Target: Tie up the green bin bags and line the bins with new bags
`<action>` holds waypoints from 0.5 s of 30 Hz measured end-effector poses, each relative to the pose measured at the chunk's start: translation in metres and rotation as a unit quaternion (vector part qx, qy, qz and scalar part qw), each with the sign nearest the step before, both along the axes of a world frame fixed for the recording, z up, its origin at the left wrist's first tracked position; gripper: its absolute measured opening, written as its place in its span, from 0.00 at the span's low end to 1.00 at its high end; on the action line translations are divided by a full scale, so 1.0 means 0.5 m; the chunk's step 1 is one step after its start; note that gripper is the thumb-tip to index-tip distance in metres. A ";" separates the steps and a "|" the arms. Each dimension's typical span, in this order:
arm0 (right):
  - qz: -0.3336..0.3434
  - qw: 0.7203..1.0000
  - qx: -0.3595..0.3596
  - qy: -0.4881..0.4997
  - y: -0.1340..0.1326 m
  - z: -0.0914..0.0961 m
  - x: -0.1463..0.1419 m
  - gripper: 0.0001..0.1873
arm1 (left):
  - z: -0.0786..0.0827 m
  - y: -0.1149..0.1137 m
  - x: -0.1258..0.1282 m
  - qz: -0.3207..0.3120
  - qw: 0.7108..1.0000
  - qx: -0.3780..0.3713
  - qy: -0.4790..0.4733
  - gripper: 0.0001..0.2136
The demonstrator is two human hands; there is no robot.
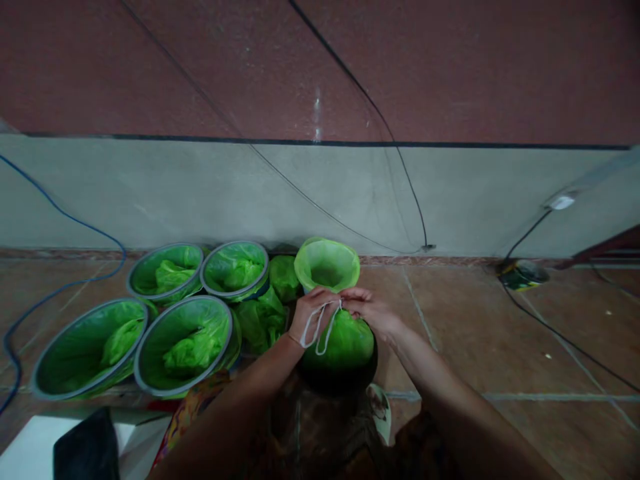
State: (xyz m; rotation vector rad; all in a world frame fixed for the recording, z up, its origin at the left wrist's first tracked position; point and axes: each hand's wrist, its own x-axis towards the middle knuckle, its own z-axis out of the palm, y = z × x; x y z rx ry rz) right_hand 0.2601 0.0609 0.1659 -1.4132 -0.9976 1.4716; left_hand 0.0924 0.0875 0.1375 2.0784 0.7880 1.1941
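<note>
A green mesh bag (pixel 346 340) bulges out of a dark round container (pixel 340 383) in front of me, its top gathered. At the gathered neck my left hand (pixel 316 312) and my right hand (pixel 369 309) meet with fingers pinched together. A white string (pixel 320 330) passes between the fingertips and hangs in loops over my left hand. Just behind the hands stands a light-green-lined bucket (pixel 327 263). My fingers partly hide the bag's neck and any knot there.
Several grey-rimmed buckets with green liners, such as the nearest one (pixel 187 347), stand to the left. Green bags (pixel 260 323) lie between them. A blue hose (pixel 65 283) runs along the far left. On the right, a black cable (pixel 570 340) crosses the tiled floor (pixel 465 320). The wall (pixel 300 193) rises behind.
</note>
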 end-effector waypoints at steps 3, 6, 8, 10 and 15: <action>0.012 1.000 -0.015 -0.001 0.001 -0.006 0.003 0.14 | 0.002 -0.001 -0.002 0.002 1.000 -0.008 0.001 0.09; 0.045 0.999 -0.013 -0.010 0.001 -0.012 0.005 0.12 | 0.003 -0.001 -0.004 -0.005 1.000 -0.012 0.003 0.09; 0.052 0.998 -0.010 -0.018 0.000 -0.011 0.006 0.10 | 0.005 -0.003 -0.005 -0.012 1.000 -0.017 0.000 0.09; 0.041 0.999 -0.020 -0.019 0.000 -0.004 0.007 0.08 | 0.008 -0.004 -0.004 -0.017 1.000 -0.021 0.007 0.09; -0.003 0.995 -0.082 0.064 0.003 0.019 0.025 0.06 | 0.013 -0.007 -0.003 -0.024 0.999 -0.016 0.039 0.11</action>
